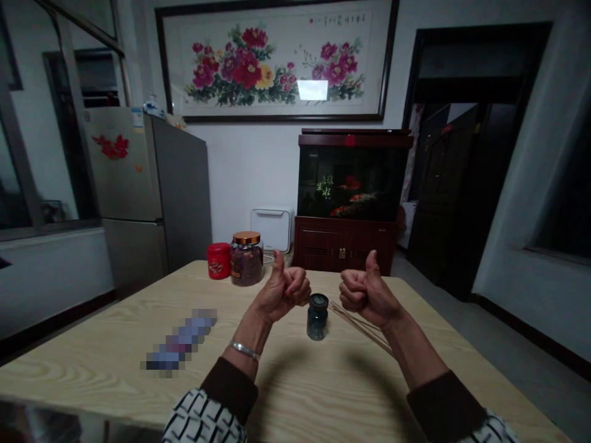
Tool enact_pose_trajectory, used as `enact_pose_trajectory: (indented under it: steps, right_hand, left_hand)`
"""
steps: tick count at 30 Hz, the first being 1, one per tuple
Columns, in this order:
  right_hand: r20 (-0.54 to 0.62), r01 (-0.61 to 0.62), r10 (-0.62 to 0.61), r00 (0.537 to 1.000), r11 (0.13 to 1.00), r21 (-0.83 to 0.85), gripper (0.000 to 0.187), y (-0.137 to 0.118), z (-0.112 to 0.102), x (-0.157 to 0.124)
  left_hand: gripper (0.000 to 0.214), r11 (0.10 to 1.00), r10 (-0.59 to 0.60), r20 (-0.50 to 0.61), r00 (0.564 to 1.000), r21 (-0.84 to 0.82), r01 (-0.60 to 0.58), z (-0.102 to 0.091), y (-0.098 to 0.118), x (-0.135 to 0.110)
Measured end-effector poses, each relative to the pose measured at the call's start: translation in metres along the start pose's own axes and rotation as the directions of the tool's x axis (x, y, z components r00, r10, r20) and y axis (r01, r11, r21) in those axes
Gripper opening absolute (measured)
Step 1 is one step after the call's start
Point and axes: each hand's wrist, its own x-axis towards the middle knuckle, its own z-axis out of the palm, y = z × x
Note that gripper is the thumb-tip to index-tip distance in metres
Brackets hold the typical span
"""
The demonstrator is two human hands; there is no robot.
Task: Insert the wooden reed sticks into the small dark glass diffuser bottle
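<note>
My left hand and my right hand are raised above a pale wood-grain table, both curled into fists with thumbs up and holding nothing. Between them stands a small glass jar with a dark lid, its contents dark blue-green. Just below my right fist, a bundle of thin wooden sticks lies on the table. Farther back and left of my left hand are a glass jar with a copper lid and a red tin. A silver bangle circles my left wrist.
A pixelated, blurred-out object lies on the table's left side. Beyond the far edge stand a white appliance, a fish tank on a dark wooden cabinet, and a grey refrigerator to the left.
</note>
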Motion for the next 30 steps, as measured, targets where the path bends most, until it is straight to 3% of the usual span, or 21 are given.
enact_pose_trajectory:
  steps: [3,10,12,14,16,18,19,20,22,25,27,30]
  right_hand:
    - [-0.014,-0.032,0.032,0.999,0.999,0.022,0.071,0.008,-0.006,0.003]
    - [-0.113,-0.042,0.031,0.993,0.995,-0.095,0.071,0.005,-0.003,0.006]
    - [-0.19,-0.068,0.039,0.981,0.986,-0.152,0.07,0.017,-0.015,0.003]
    - [-0.339,-0.135,0.028,0.94,0.946,-0.295,0.067,0.036,-0.039,-0.001]
    - [-0.501,-0.244,-0.062,0.863,0.818,-0.521,0.061,0.063,-0.07,-0.006]
    - [-0.54,-0.327,-0.214,0.814,0.599,-0.731,0.051,0.091,-0.1,-0.009]
    - [-0.535,-0.353,-0.247,0.808,0.524,-0.775,0.046,0.103,-0.111,-0.009]
    - [-0.517,-0.355,-0.267,0.813,0.476,-0.805,0.042,0.113,-0.119,-0.008]
    - [-0.491,-0.345,-0.273,0.828,0.443,-0.828,0.045,0.125,-0.122,-0.001]
    - [-0.488,-0.391,-0.264,0.832,0.346,-0.853,0.06,0.123,-0.102,0.017]
    - [-0.461,-0.436,-0.255,0.85,0.151,-0.887,0.062,0.114,-0.082,0.031]
    - [-0.369,-0.389,-0.136,0.92,-0.192,-0.901,0.06,0.098,-0.06,0.055]
  left_hand:
    - [0.077,1.0,-0.01,-0.049,0.999,0.027,0.012,-0.009,-0.009,-0.001]
    - [0.079,0.979,-0.044,-0.217,0.975,0.185,0.085,-0.015,-0.007,0.002]
    - [0.077,0.979,-0.051,-0.271,0.961,0.176,0.102,-0.025,-0.017,-0.004]
    - [0.07,0.981,-0.037,-0.374,0.927,0.164,0.105,-0.039,-0.037,-0.01]
    - [0.058,0.971,0.007,-0.54,0.842,0.203,0.123,-0.057,-0.066,-0.016]
    - [0.054,0.931,0.068,-0.666,0.743,0.31,0.193,-0.075,-0.1,-0.018]
    - [0.061,0.911,0.078,-0.677,0.732,0.347,0.224,-0.083,-0.118,-0.017]
    - [0.068,0.897,0.081,-0.67,0.738,0.372,0.238,-0.09,-0.134,-0.014]
    - [0.073,0.873,0.099,-0.593,0.799,0.437,0.216,-0.099,-0.16,-0.008]
    - [0.068,0.798,0.139,-0.538,0.831,0.558,0.228,-0.105,-0.181,0.003]
    - [0.064,0.733,0.162,-0.554,0.817,0.622,0.276,-0.105,-0.185,0.007]
    - [0.047,0.658,0.118,-0.563,0.818,0.661,0.36,-0.105,-0.183,0.009]
